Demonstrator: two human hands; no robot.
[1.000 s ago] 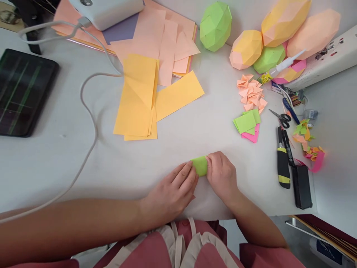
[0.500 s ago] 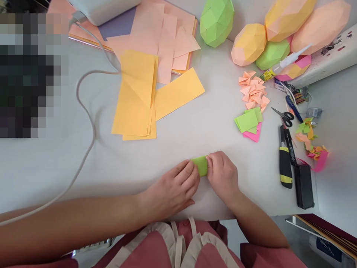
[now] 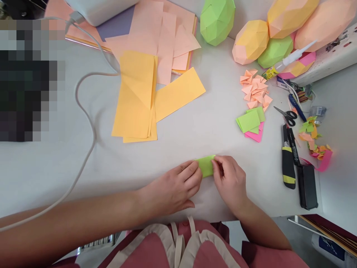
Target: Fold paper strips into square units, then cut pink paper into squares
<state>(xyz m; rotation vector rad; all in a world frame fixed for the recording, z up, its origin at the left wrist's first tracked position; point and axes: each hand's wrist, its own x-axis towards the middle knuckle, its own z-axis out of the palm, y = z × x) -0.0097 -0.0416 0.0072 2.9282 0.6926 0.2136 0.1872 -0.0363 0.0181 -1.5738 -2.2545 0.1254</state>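
A small green piece of paper (image 3: 206, 166) lies near the front edge of the white table, between my two hands. My left hand (image 3: 178, 184) is closed, its bent fingertips pressing the paper's left end and covering part of it. At the other end, my right hand (image 3: 231, 179) pinches the upper right corner between thumb and fingers. Whether the paper is folded along that edge I cannot tell. Beyond my right hand lie several green paper slips (image 3: 249, 121) over a pink slip (image 3: 255, 136), below a heap of small folded peach paper pieces (image 3: 255, 89).
Yellow paper sheets (image 3: 135, 96) and peach sheets (image 3: 146, 28) lie at the back left, near a white cable (image 3: 93, 130). Faceted paper shapes (image 3: 217, 22) stand behind. At right are scissors (image 3: 288, 116), a utility knife (image 3: 288, 163), a black stapler-like object (image 3: 307, 186) and a glue bottle (image 3: 284, 63).
My right hand has shifted slightly right and down, its grip now at the paper's corner. More of the green paper shows between my hands. My left hand stays on its left end.
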